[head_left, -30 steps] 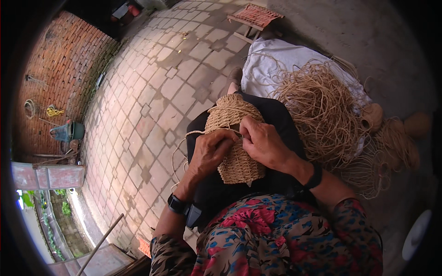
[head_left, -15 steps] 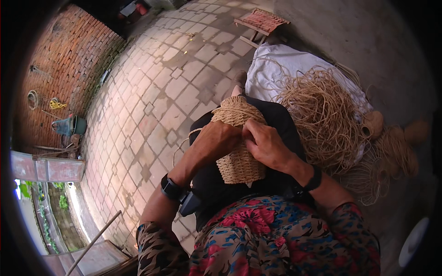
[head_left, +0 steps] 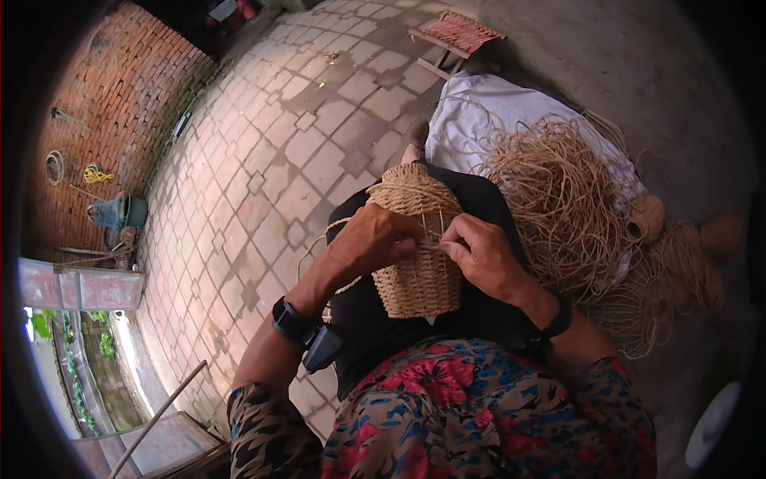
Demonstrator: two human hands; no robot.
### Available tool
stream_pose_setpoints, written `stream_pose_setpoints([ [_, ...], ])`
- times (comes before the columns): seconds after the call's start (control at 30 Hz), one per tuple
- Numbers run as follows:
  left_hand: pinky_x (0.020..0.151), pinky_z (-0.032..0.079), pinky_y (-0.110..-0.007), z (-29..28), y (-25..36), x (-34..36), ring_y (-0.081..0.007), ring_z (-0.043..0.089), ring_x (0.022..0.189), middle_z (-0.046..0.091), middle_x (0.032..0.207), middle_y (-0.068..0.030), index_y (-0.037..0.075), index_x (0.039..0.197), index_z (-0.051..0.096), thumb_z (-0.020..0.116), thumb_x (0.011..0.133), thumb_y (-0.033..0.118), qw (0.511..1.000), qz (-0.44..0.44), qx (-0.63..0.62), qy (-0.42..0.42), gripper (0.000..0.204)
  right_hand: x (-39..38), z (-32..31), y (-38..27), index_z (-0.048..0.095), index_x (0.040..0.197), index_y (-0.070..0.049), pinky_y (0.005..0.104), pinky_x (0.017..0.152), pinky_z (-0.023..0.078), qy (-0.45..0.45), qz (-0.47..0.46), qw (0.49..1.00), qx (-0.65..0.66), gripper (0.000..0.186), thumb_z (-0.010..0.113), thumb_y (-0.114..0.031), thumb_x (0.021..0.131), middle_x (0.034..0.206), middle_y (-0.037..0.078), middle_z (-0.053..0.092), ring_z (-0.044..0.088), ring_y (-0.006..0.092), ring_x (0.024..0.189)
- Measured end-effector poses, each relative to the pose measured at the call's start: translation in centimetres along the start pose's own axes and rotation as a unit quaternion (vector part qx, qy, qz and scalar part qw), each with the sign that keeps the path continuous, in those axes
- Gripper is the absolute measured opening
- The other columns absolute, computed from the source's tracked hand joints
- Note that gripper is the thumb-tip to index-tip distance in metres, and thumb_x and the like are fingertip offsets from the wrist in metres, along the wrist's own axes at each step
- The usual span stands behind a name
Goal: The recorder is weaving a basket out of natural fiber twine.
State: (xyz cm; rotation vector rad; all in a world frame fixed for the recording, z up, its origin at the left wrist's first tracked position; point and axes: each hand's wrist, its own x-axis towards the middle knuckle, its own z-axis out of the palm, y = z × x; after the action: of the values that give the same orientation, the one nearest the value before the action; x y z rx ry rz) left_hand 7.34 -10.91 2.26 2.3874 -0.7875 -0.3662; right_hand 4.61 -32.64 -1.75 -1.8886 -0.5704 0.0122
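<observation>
One curled left hand (head_left: 375, 236), its hold unclear, is at a tan woven-cord basket (head_left: 416, 289) between the edges of the black-trousered lap (head_left: 488, 198). The right hand (head_left: 484, 254) pinches a thin tan strand (head_left: 432, 245); rightward, tangled brown cord (head_left: 554, 203) heaps on white cloth (head_left: 471, 108).

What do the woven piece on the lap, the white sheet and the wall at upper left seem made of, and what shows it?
Woven piece: probably plant-fibre cord, matte; tan strands cross in ridged rows.
White sheet: cloth or woven plastic, dull, with loose folds; I cannot tell which.
Wall: likely bare brick, rough; reddish blocks lie in courses.
</observation>
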Motion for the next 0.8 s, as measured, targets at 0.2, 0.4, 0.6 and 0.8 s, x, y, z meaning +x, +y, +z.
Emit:
stream_pose_setpoints([
  [0.2, 0.060, 0.049, -0.037, 0.1, 0.6, -0.2, -0.0279, 0.063, 0.061, 0.062, 0.067, -0.0111, 0.004, 0.081, 0.066, 0.060, 0.079, 0.013, 1.000, 0.004, 0.001, 0.011, 0.011, 1.2, -0.5, 0.5, 0.054, 0.081, -0.001, 0.0404, 0.062, 0.047, 0.014, -0.038, 0.999, -0.006, 0.013, 0.066, -0.001, 0.080, 0.077, 0.014, 0.057, 0.060, 0.0331, 0.071],
  [0.4, 0.059, 0.049, -0.037, 0.1, 1.7, -0.6, -0.0280, 0.063, 0.062, 0.062, 0.067, -0.0110, 0.004, 0.080, 0.067, 0.063, 0.082, 0.019, 0.999, -0.045, 0.008, 0.028, 0.015, 1.1, 0.2, 1.3, 0.053, 0.081, -0.002, 0.0392, 0.061, 0.047, 0.015, -0.048, 0.998, -0.029, 0.015, 0.069, -0.003, 0.079, 0.077, 0.013, 0.057, 0.060, 0.0317, 0.069],
  [0.6, 0.057, 0.048, -0.036, 1.6, 2.7, -0.9, -0.0246, 0.063, 0.060, 0.063, 0.065, -0.0099, 0.007, 0.079, 0.069, 0.068, 0.080, 0.028, 0.986, -0.145, 0.047, 0.074, 0.022, 0.9, 0.8, 1.1, 0.055, 0.082, -0.003, 0.0376, 0.063, 0.050, 0.051, 0.027, 0.997, 0.041, 0.014, 0.068, -0.002, 0.077, 0.080, 0.012, 0.056, 0.062, 0.0302, 0.073],
  [0.8, 0.057, 0.048, -0.036, 1.3, 3.1, -0.6, -0.0237, 0.064, 0.059, 0.063, 0.065, -0.0092, 0.007, 0.078, 0.069, 0.068, 0.080, 0.027, 0.984, -0.162, 0.030, 0.066, 0.020, -1.4, 0.5, 1.1, 0.066, 0.101, -0.003, 0.0370, 0.067, 0.052, 0.028, -0.080, 0.994, -0.071, 0.025, 0.065, 0.002, 0.076, 0.083, 0.010, 0.056, 0.063, 0.0284, 0.077],
])
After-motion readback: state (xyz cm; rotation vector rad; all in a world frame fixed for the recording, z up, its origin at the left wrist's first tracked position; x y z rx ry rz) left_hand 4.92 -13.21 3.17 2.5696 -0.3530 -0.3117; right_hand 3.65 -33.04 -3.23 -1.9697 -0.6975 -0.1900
